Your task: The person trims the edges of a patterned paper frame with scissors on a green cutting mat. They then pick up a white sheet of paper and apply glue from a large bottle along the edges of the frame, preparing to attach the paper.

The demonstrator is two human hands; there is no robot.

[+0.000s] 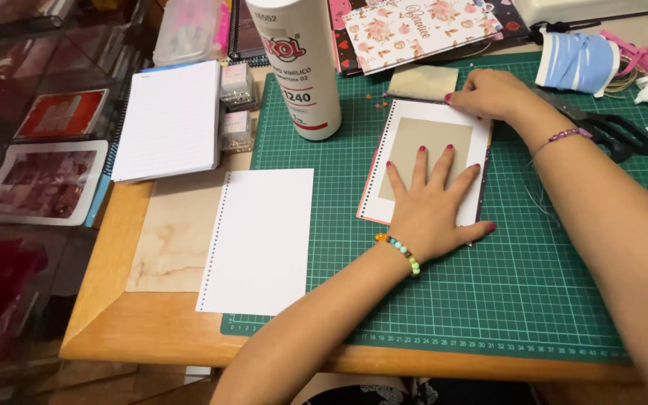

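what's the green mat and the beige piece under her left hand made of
Green mat: looks like matte rubbery plastic, a flat cutting mat printed with a pale grid. Beige piece: probably thin card or kraft paper, flat and dull, lying on a white punched sheet under the left hand.

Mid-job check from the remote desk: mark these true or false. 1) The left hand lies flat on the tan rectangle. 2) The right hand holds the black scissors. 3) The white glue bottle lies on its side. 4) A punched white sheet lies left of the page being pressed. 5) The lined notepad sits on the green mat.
1) True: the left hand presses flat on the tan paper rectangle on the white punched page.
2) False: the right hand rests at the page's top edge; the black scissors lie on the green cutting mat.
3) False: the white glue bottle stands upright.
4) True: the loose punched white sheet.
5) False: the lined spiral notepad lies off the mat.
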